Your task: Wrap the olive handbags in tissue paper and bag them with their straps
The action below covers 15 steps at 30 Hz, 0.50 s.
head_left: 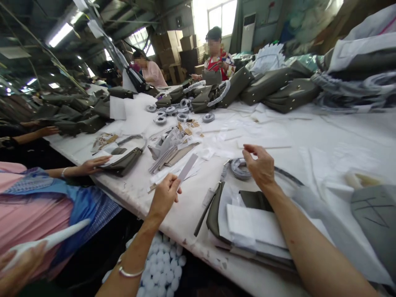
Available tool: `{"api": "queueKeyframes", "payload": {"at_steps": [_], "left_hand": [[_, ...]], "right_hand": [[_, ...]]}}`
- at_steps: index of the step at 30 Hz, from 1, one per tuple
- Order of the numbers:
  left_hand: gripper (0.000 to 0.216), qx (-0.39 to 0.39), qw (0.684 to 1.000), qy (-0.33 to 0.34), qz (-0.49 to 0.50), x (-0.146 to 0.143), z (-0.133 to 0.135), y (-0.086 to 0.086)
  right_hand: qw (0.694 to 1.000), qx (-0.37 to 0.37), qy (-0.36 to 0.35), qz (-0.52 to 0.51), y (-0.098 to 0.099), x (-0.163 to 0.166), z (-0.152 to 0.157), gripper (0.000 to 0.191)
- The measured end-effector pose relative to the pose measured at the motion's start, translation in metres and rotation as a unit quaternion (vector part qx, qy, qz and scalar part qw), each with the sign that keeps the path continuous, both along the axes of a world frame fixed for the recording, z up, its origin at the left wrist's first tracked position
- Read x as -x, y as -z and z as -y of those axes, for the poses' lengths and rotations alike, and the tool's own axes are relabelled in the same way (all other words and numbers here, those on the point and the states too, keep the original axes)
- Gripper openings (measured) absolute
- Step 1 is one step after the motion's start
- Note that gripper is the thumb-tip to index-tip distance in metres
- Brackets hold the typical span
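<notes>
My left hand point(167, 194) is closed on one end of a flat grey strip point(188, 167), which points up and away over the table. My right hand point(260, 167) is raised above the far side of a dark olive handbag point(215, 212). Its fingers are loosely bent, a gap shows between thumb and forefinger, and I see nothing in it. White wrapping sheets point(250, 222) cover much of the bag. Just left of that hand lies a coiled, plastic-wrapped strap point(240, 169). A pile of grey and tan strips point(175, 154) sits beyond my left hand.
A co-worker's hand point(94, 165) rests on another olive bag point(123, 163) at left; another hand holds a white roll point(55, 239). More bags point(278, 88) and wrapped coils point(182, 117) line the far side. White balls point(163, 264) show below the table edge.
</notes>
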<state>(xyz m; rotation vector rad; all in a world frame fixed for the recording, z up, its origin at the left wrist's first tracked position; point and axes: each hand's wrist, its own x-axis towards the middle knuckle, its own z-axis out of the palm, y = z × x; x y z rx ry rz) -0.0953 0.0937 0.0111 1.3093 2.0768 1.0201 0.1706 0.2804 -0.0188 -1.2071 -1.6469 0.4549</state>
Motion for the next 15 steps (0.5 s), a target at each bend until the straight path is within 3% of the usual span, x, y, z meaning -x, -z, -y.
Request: {"api": "queueKeyframes", "payload": {"at_steps": [2, 5, 7, 9, 11, 13, 15], "left_hand": [[0.027, -0.041, 0.998, 0.043, 0.002, -0.015, -0.027, -0.011], [0.029, -0.069, 0.99, 0.125, 0.007, -0.048, -0.074, -0.018], [0.035, -0.045, 0.976, 0.199, 0.073, -0.071, -0.105, -0.015], [0.044, 0.003, 0.942, 0.278, 0.188, -0.089, -0.132, -0.009], [0.051, 0.045, 0.888, 0.342, 0.305, -0.102, -0.151, -0.001], [0.053, 0.074, 0.839, 0.376, 0.385, -0.11, -0.163, 0.007], [0.052, 0.069, 0.823, 0.381, 0.415, -0.114, -0.17, 0.015]], "right_hand": [[0.987, 0.091, -0.1, -0.084, -0.005, 0.005, 0.006, 0.035], [0.921, 0.228, -0.252, -0.19, -0.01, 0.011, 0.015, 0.042], [0.88, 0.258, -0.303, -0.259, -0.014, 0.011, 0.018, 0.043], [0.851, 0.262, -0.31, -0.333, -0.017, 0.008, 0.018, 0.041], [0.83, 0.266, -0.296, -0.391, -0.021, 0.003, 0.015, 0.041], [0.821, 0.271, -0.281, -0.417, -0.024, -0.001, 0.011, 0.043], [0.824, 0.271, -0.259, -0.425, -0.024, -0.004, 0.007, 0.044]]}}
